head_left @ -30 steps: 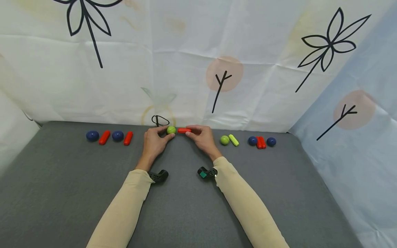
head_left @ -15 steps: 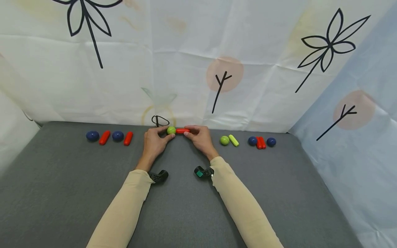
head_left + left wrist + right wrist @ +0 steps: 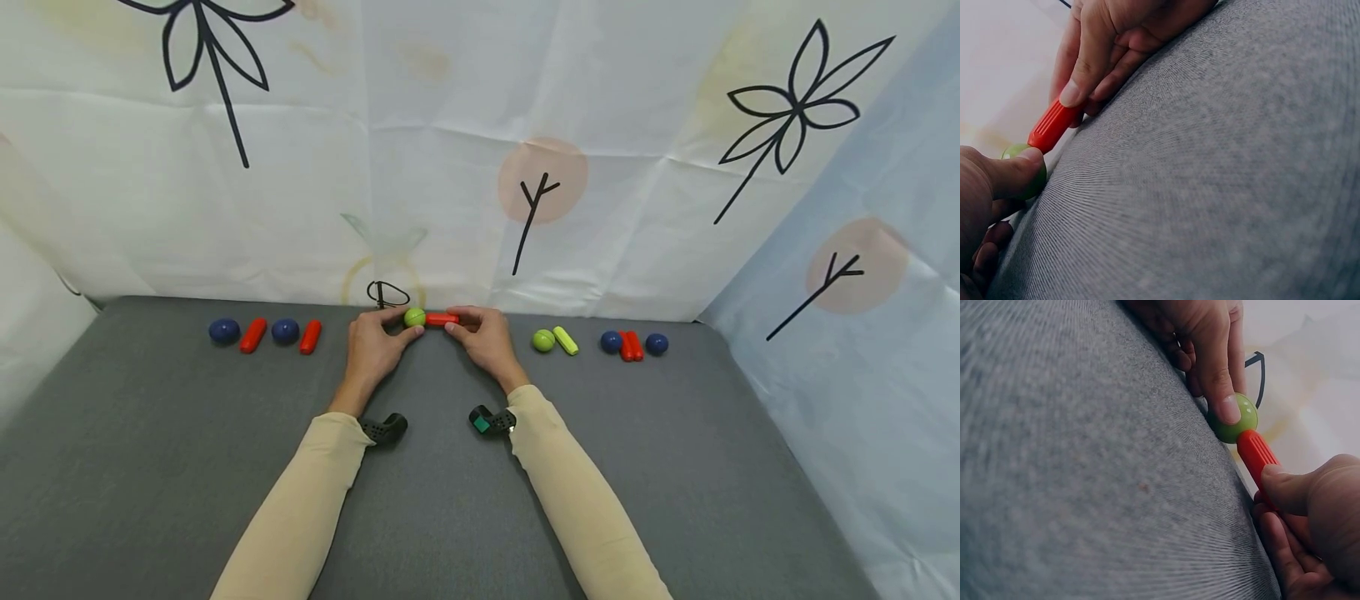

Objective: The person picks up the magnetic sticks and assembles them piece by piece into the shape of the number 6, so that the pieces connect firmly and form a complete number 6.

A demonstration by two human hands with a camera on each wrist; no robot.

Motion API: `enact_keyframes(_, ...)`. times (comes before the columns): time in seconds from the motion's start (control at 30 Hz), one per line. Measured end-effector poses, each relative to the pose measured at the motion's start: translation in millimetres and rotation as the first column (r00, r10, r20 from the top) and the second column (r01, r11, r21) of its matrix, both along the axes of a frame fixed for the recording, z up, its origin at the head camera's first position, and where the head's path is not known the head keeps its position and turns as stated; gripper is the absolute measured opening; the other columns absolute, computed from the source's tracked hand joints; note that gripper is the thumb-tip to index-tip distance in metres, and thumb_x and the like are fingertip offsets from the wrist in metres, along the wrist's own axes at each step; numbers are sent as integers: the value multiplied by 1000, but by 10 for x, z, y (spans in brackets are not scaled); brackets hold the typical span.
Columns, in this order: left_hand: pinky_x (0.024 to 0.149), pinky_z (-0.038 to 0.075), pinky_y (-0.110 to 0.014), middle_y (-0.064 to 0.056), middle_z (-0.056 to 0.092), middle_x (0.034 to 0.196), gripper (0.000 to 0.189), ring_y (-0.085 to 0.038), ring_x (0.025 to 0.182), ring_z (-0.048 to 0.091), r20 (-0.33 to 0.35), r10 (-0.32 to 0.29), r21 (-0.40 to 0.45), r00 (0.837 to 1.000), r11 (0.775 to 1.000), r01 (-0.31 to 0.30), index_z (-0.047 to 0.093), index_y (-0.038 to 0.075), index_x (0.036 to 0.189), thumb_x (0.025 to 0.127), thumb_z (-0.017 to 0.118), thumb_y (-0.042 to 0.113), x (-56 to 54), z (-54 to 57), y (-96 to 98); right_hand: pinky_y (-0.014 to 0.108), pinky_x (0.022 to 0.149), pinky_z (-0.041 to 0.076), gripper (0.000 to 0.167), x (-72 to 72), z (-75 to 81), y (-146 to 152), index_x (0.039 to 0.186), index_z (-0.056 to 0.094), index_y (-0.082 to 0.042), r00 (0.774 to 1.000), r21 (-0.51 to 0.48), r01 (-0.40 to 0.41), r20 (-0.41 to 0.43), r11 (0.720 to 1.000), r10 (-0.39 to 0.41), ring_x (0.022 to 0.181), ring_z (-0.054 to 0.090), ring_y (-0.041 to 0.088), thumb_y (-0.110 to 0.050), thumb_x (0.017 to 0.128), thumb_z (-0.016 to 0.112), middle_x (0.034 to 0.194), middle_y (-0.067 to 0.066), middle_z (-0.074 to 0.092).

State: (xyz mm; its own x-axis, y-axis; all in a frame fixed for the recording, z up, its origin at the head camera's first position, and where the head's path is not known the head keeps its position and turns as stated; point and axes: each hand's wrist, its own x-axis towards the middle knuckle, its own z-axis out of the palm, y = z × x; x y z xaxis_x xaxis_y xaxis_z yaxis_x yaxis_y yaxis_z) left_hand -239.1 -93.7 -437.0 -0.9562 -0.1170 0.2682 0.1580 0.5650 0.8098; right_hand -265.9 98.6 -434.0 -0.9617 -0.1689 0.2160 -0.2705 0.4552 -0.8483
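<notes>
Near the back of the table, my left hand (image 3: 371,350) pinches a glossy light green ball (image 3: 415,317) between thumb and fingers. My right hand (image 3: 490,343) holds a short red ridged rod (image 3: 438,319) by its right end. The rod's free end meets the ball's right side. In the left wrist view the thumb covers part of the ball (image 3: 1036,181) where the red rod (image 3: 1051,130) butts against it. The right wrist view shows the same joint, with the green ball (image 3: 1244,419) at the rod's tip (image 3: 1254,450).
Left of the hands lie two dark blue balls (image 3: 224,331) and two red rods (image 3: 253,335). To the right are a green ball (image 3: 543,340), a yellow-green rod (image 3: 566,340), and two red rods (image 3: 632,346) between blue balls (image 3: 656,344). A printed cloth (image 3: 450,208) hangs behind the grey table (image 3: 442,500).
My right hand has moved slightly left with the red rod, closing the gap until the rod meets the green ball. The left hand has held its place.
</notes>
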Motion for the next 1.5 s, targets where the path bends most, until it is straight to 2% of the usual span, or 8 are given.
enact_keyframes(0.4, 101, 45, -50, -17, 70, 124, 45, -36, 119, 62, -7, -9, 13, 1000, 1000, 9, 71, 5, 128, 88, 83, 20, 7, 4, -5, 36, 86, 55, 30, 15, -16, 1, 122, 74, -4, 1000, 44, 7, -19, 999, -6, 97, 72, 24, -10, 93, 75, 109, 13, 75)
enact_keyframes(0.9, 100, 45, -50, -16, 70, 123, 44, -35, 118, 63, -20, -8, 6, 1000, 1000, 8, 73, 6, 126, 86, 84, 21, 0, 1, -13, 34, 85, 55, 39, 19, 8, 29, 126, 71, -1, 1000, -25, -4, -9, 1000, 4, 98, 71, 27, -10, 89, 80, 114, 15, 74)
enact_keyframes(1.23, 100, 46, -50, -16, 71, 122, 44, -35, 118, 62, -35, -3, 2, 999, 1000, 3, 73, 6, 126, 86, 84, 21, -5, -6, -13, 36, 87, 55, 39, 81, 171, 127, 128, 69, 0, 998, -59, -23, -61, 998, 19, 103, 69, 28, -12, 92, 77, 121, 13, 71)
enact_keyframes(1.5, 102, 45, -50, -15, 70, 124, 44, -35, 121, 61, -24, -6, -7, 1000, 1000, 6, 73, 8, 126, 86, 84, 24, -7, -3, -20, 41, 91, 53, 41, 176, 298, 357, 129, 69, 1, 994, -35, -31, -102, 999, 27, 108, 66, 31, -12, 91, 78, 125, 13, 70)
